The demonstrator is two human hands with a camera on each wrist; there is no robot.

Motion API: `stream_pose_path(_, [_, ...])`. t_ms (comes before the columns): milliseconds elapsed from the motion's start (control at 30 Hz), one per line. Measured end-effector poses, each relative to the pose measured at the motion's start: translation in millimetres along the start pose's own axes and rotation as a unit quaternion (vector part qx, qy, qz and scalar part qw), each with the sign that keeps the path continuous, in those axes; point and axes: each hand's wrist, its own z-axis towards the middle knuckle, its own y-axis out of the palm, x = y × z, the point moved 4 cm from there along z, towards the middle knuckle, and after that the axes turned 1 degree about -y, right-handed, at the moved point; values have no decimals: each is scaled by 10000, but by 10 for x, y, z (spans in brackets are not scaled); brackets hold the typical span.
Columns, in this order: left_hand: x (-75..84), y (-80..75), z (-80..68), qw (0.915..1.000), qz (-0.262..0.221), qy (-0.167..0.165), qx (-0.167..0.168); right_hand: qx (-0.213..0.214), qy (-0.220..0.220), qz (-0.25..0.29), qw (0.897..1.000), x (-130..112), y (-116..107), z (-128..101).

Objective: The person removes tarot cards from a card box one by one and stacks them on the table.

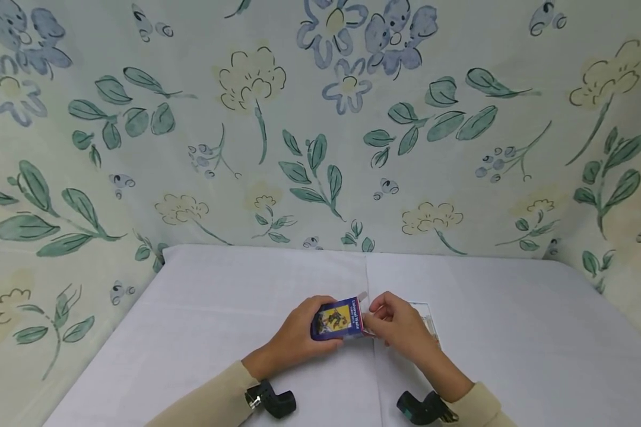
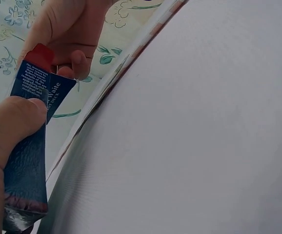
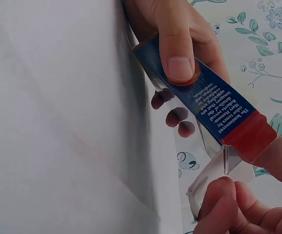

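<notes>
My left hand (image 1: pixel 298 332) grips a dark blue card box (image 1: pixel 335 320) with a yellow picture and the words "Universal Waite" on its front. Its thumb presses along the narrow side in both wrist views. The box's right end is open, and a red end flap (image 3: pixel 251 138) sticks out there. At that end my right hand (image 1: pixel 406 329) has its fingers curled, seeming to pinch the flaps, with one finger behind the red one. A pale flap (image 3: pixel 211 175) shows by its fingertips. What lies inside the box is hidden.
A flat, pale-edged rectangular item (image 1: pixel 426 313) lies on the white-covered table (image 1: pixel 235 284), partly hidden by my right hand and forearm. Floral cloth (image 1: pixel 320 148) hangs behind and at the sides. A black wrist camera (image 1: pixel 272 400) sits on each sleeve.
</notes>
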Motion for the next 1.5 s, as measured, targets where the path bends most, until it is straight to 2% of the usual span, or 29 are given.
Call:
stream_pose_path(300, [22,-13,-4,9999,5,82,-100,24,147,-20,9999,45,21,13])
stream_pose_path(533, [15,4,-12,9998,90,-20,-150,-51,239,-73,9997,86,29,17])
stream_pose_path(1000, [33,-4,-17,9997,220,32,-141,-170,347,32,9992,74,-24,20])
stream_pose_path(1300, [11,-2,-12,9997,209,24,-115,-195,595,5,9980,92,-60,44])
stream_pose_path(1500, [-6,4,-12,9996,249,41,-104,-214,567,-41,9982,95,-87,55])
